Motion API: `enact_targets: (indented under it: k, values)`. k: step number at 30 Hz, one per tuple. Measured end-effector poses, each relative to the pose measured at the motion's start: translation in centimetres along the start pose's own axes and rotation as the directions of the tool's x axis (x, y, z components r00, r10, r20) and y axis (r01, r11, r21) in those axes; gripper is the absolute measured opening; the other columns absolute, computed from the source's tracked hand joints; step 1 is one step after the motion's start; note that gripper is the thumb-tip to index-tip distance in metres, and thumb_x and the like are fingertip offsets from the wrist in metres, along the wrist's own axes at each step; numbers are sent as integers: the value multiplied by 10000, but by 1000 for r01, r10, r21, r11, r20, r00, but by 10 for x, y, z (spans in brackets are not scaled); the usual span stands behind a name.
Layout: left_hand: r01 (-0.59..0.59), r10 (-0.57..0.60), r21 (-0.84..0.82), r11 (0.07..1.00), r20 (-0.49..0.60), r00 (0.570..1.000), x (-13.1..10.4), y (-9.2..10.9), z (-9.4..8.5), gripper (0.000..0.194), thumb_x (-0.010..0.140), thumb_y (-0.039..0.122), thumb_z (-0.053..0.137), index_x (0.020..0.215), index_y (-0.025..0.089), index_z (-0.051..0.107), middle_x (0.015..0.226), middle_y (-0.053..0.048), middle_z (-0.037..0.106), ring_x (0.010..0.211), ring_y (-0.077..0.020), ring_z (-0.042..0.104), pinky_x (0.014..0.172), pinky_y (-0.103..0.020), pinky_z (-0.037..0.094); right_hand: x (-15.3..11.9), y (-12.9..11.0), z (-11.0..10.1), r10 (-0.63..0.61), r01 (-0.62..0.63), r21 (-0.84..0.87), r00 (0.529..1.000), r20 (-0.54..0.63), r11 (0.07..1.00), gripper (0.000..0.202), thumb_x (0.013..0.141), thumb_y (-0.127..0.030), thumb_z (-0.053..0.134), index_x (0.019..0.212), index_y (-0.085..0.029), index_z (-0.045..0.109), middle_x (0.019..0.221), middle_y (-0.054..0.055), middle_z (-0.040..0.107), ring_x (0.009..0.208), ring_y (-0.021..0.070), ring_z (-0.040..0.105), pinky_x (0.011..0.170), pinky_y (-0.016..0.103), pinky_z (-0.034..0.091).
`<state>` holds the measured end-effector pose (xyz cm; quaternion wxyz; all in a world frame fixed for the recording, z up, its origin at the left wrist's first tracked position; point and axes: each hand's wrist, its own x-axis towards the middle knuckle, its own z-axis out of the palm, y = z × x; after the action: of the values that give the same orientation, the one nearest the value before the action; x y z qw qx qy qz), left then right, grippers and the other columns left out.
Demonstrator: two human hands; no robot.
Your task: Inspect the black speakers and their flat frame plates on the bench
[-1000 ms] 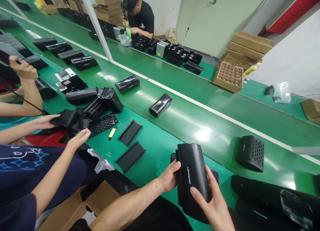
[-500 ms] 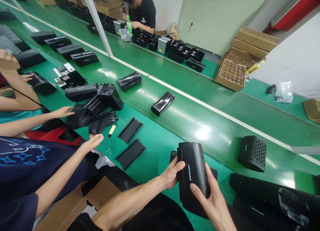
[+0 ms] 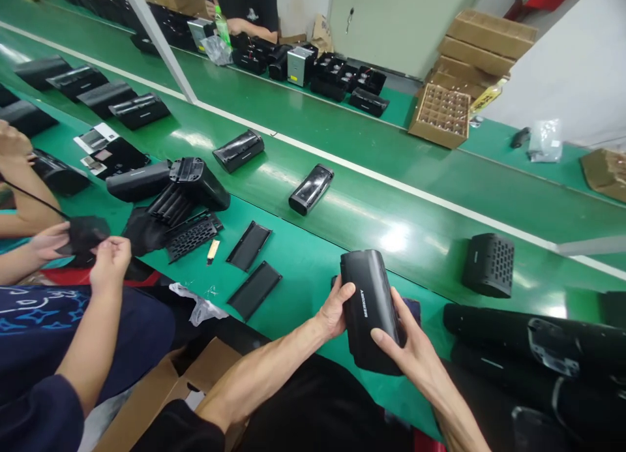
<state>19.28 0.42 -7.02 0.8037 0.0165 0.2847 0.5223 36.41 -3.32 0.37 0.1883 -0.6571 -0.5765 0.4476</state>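
A black speaker housing (image 3: 368, 289) with a pale MERKURY label is held up over the near edge of the green bench. My left hand (image 3: 336, 308) grips its left side, thumb pressed on the front. Around the right side wraps my right hand (image 3: 408, 338), its thumb lying across the front below the label. Behind the housing, a dark item on the bench is mostly hidden. Left of my hands lie two flat black panels, one nearer (image 3: 255, 290) and one farther (image 3: 249, 245). A similar housing with a perforated end (image 3: 489, 264) stands to the right.
On the left a co-worker's hands (image 3: 110, 253) hold thin black material beside a pile of black parts (image 3: 178, 204). More housings lie on the green belt (image 3: 372, 204). Large black pieces (image 3: 518, 334) crowd the right; an open cardboard box (image 3: 161, 387) sits below.
The view has shifted, and the housing in my hands has tilted slightly, its top leaning left. The co-worker's hands have drawn back from the pile with the thin black material.
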Motion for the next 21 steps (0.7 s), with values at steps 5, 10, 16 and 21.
enact_targets:
  k: [5,10,16,21]
  values:
    - [-170,172,30,985,-135,976,5,8,14,717,749,494,883,1350,259,571,1057,-58,735,924,-241,701,914,-413,544,-24,4,47,38,20,146,923,-383,989,1165,731,-588,831,1650,-280,185,1678,173,269,1483,428,396,1148,608,416]
    - [-182,201,126,975,-151,968,4,8,13,758,743,515,879,1376,282,534,1086,-43,718,974,-240,678,941,-428,534,-21,1,66,75,25,186,856,-512,982,933,749,-602,804,1481,-219,370,1473,189,479,1288,384,550,1013,499,514]
    - [-115,76,539,835,94,993,-5,83,-14,1092,577,473,971,1531,312,465,1470,-106,588,1307,-358,561,1127,-504,413,-48,17,21,136,-32,353,952,-274,935,867,731,-664,786,1411,-241,452,1315,139,577,1070,332,633,869,427,553]
    - [-115,-173,807,580,260,950,-10,120,-10,1007,623,390,928,1536,262,523,1499,-93,572,1379,-416,496,1189,-528,351,-64,35,14,149,-82,340,973,-176,937,862,714,-668,781,1399,-242,477,1296,133,598,1051,340,634,881,442,540]
